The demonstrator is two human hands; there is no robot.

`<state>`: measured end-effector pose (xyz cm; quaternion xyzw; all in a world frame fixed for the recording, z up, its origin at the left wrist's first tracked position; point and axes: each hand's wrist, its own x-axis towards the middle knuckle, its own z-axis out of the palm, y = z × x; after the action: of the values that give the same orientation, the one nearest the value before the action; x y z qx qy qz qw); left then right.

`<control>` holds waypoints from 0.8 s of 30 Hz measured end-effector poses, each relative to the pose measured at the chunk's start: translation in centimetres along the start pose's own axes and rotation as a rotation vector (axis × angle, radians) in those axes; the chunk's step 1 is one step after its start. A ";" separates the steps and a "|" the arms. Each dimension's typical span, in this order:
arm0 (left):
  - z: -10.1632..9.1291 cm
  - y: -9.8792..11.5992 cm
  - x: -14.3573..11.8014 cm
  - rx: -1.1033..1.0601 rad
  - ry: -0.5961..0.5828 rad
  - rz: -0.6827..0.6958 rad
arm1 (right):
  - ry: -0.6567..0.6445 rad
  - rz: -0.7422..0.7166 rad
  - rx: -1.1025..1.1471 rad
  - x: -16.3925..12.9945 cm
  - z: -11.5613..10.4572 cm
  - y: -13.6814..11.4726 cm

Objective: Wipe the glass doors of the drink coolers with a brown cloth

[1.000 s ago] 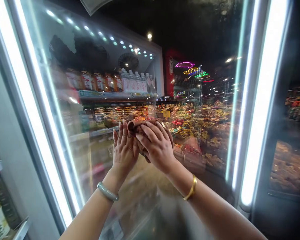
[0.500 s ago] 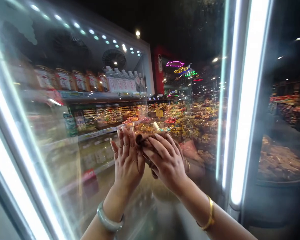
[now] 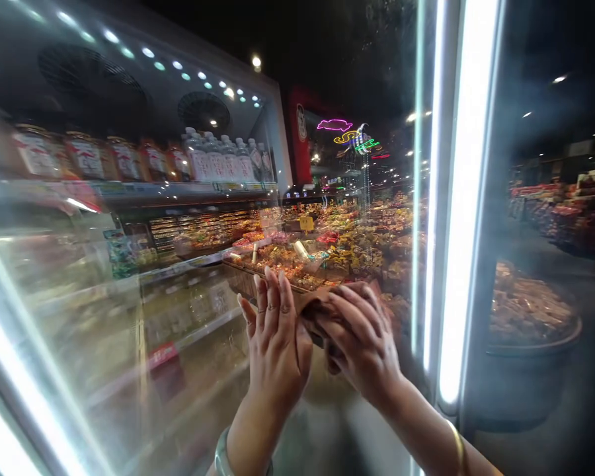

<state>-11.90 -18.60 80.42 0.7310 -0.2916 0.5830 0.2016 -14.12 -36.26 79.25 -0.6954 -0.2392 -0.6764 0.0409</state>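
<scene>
Both hands are raised at a glass door (image 3: 357,423) that mirrors the shop. My left hand (image 3: 277,337) lies flat with its fingers stretched upward, palm toward the glass, and holds nothing. Beside it, my right hand (image 3: 364,334) grips a brown cloth (image 3: 315,304), fingers bent over it, against the glass. The cloth's left edge comes close to my left thumb; whether they touch I cannot tell. Part of the cloth is hidden beneath my right fingers. A jade-like bangle (image 3: 223,456) circles my left wrist, and a gold bracelet (image 3: 457,444) my right.
Through the glass, jars (image 3: 85,153) and white-labelled bottles (image 3: 215,157) stand on a lit shelf. Bright light strips (image 3: 469,198) run along the door's sides. A round tub (image 3: 523,377) heaped with packets stands at the right. Displays of packaged goods (image 3: 352,238) are reflected in the glass.
Both hands have moved to the right and slightly down in view, with the cloth still under my right hand. The view has shifted, so shelves and light strips sit further left.
</scene>
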 end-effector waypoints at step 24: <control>1.6 3.8 -5.7 -0.028 -0.108 0.001 | 0.040 0.094 -0.035 -3.9 -1.7 -0.7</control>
<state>-14.07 -21.37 74.37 0.7583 -0.3105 0.5390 0.1953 -15.79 -37.37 75.48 -0.6930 -0.1934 -0.6914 0.0652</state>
